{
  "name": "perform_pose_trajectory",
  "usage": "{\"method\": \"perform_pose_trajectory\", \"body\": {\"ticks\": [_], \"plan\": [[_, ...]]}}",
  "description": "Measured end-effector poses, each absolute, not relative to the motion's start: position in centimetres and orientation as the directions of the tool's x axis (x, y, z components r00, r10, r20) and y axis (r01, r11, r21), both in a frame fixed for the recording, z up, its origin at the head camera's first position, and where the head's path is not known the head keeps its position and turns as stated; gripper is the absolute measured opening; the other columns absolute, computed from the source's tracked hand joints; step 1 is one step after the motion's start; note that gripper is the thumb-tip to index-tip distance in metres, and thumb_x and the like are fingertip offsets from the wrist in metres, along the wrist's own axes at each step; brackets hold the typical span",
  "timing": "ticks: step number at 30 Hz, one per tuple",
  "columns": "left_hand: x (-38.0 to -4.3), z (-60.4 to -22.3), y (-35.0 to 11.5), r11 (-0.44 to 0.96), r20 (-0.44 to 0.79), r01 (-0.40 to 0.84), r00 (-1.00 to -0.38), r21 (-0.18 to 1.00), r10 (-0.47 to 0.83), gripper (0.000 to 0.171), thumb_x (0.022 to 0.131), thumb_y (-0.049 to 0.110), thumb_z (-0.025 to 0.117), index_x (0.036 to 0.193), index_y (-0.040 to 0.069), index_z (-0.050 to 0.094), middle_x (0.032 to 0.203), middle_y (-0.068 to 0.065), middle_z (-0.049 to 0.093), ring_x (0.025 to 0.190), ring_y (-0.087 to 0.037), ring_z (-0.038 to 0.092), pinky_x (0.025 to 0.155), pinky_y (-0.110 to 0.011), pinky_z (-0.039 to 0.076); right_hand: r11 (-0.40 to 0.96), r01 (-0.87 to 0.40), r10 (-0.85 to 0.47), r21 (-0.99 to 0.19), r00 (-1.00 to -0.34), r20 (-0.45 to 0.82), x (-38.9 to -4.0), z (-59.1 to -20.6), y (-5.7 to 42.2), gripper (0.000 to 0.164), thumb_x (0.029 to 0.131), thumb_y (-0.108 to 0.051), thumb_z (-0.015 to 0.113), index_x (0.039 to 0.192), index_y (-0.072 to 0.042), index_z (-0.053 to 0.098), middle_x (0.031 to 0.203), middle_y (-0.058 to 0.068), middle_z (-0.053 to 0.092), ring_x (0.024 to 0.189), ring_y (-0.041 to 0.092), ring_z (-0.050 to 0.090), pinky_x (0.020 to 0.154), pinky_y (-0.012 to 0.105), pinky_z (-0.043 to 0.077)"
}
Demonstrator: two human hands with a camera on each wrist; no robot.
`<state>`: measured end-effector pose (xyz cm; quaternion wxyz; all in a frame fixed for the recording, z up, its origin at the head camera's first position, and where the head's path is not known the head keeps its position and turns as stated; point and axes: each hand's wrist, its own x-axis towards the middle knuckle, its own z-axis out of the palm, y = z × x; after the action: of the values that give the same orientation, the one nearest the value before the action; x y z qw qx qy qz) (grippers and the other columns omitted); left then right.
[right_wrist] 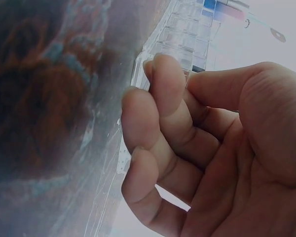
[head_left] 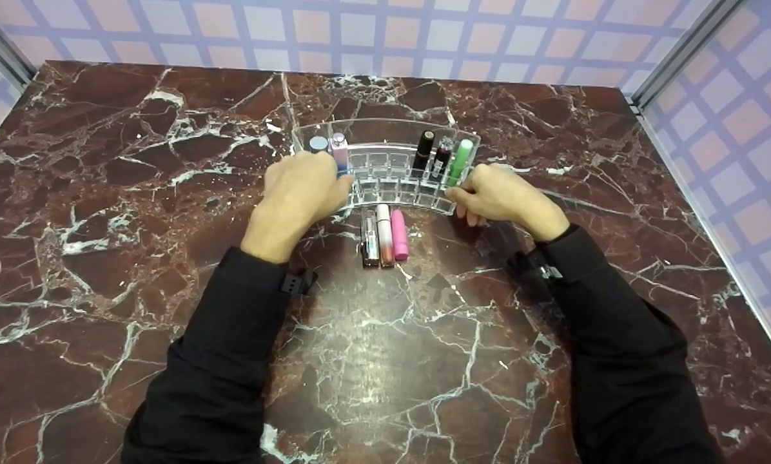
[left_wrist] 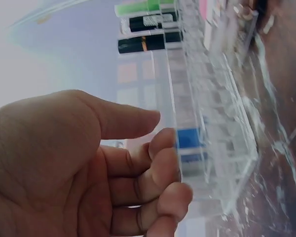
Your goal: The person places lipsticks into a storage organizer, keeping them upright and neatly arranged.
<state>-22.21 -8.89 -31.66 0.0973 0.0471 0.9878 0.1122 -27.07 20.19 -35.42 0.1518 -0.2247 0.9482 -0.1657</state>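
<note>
A clear, curved, tiered lipstick organizer [head_left: 385,164] stands on the marbled table. My left hand [head_left: 302,187] is at its left end, thumb apart from the loosely bent fingers [left_wrist: 170,168], which overlap the clear wall in the left wrist view. At the right front corner, my right hand [head_left: 498,193] pinches the organizer's edge between thumb and bent fingers [right_wrist: 167,84]. Upright in the right end stand a black tube [head_left: 424,149], a black clear-topped lipstick [head_left: 441,158] and a green tube [head_left: 461,158]. A pink-and-blue lipstick [head_left: 340,151] and a grey-capped one [head_left: 318,144] stand beside my left hand.
In front of the organizer lie a dark lipstick with a clear case [head_left: 370,241], a white tube with a reddish end [head_left: 384,235] and a pink tube [head_left: 399,235]. Checked panels [head_left: 418,38] border the table [head_left: 372,361] at the back and sides.
</note>
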Motion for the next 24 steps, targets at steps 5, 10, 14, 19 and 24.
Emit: {"method": "perform_pose_trajectory", "body": {"ticks": [5, 10, 14, 19, 24], "plan": [[-21.7, -31.8, -7.7, 0.961, -0.175, 0.138, -0.968, 0.238, 0.182, 0.045, 0.106, 0.044, 0.050, 0.080, 0.009, 0.058, 0.063, 0.003, 0.041, 0.050, -0.010, 0.032, 0.045, -0.024, 0.029, 0.846, -0.369, -0.472, -0.384, -0.854, -0.217, -27.1, -35.4, 20.2, 0.046, 0.107, -0.033, 0.053, 0.075, -0.008, 0.075, 0.064, 0.001, 0.069, 0.056, 0.020, 0.069, 0.052, 0.027, 0.052], [-21.3, -32.5, -6.7, 0.965, -0.159, 0.200, -0.961, 0.169, 0.227, 0.052, 0.103, 0.049, 0.055, 0.065, 0.016, 0.043, 0.059, 0.005, 0.035, 0.051, -0.011, 0.031, 0.049, -0.025, 0.028, 0.847, -0.369, -0.471, -0.382, -0.854, -0.219, -27.1, -35.4, 20.2, 0.048, 0.107, -0.034, 0.052, 0.074, -0.009, 0.075, 0.062, 0.000, 0.069, 0.057, 0.021, 0.069, 0.052, 0.027, 0.053], [-21.3, -33.1, -6.2, 0.969, -0.155, 0.220, -0.959, 0.110, 0.235, 0.056, 0.099, 0.056, 0.058, 0.063, 0.016, 0.041, 0.060, 0.004, 0.035, 0.053, -0.012, 0.034, 0.051, -0.026, 0.028, 0.844, -0.368, -0.474, -0.389, -0.852, -0.224, -27.1, -35.4, 20.3, 0.048, 0.107, -0.034, 0.052, 0.075, -0.008, 0.075, 0.063, 0.001, 0.069, 0.057, 0.021, 0.069, 0.052, 0.027, 0.053], [-21.3, -33.5, -5.8, 0.969, -0.192, 0.226, -0.951, 0.098, 0.242, 0.056, 0.096, 0.059, 0.060, 0.065, 0.016, 0.044, 0.065, 0.002, 0.044, 0.056, -0.013, 0.038, 0.050, -0.025, 0.028, 0.842, -0.367, -0.477, -0.395, -0.849, -0.229, -27.1, -35.3, 20.2, 0.047, 0.107, -0.034, 0.052, 0.076, -0.007, 0.075, 0.064, 0.002, 0.070, 0.057, 0.021, 0.069, 0.052, 0.027, 0.053], [-21.4, -33.5, -5.9, 0.976, -0.269, 0.206, -0.939, 0.067, 0.217, 0.054, 0.097, 0.061, 0.057, 0.072, 0.014, 0.051, 0.073, -0.002, 0.053, 0.060, -0.015, 0.044, 0.050, -0.025, 0.032, 0.845, -0.360, -0.472, -0.396, -0.850, -0.234, -27.2, -35.4, 20.2, 0.047, 0.107, -0.034, 0.052, 0.076, -0.008, 0.075, 0.065, 0.001, 0.070, 0.058, 0.020, 0.069, 0.053, 0.027, 0.053]]}}
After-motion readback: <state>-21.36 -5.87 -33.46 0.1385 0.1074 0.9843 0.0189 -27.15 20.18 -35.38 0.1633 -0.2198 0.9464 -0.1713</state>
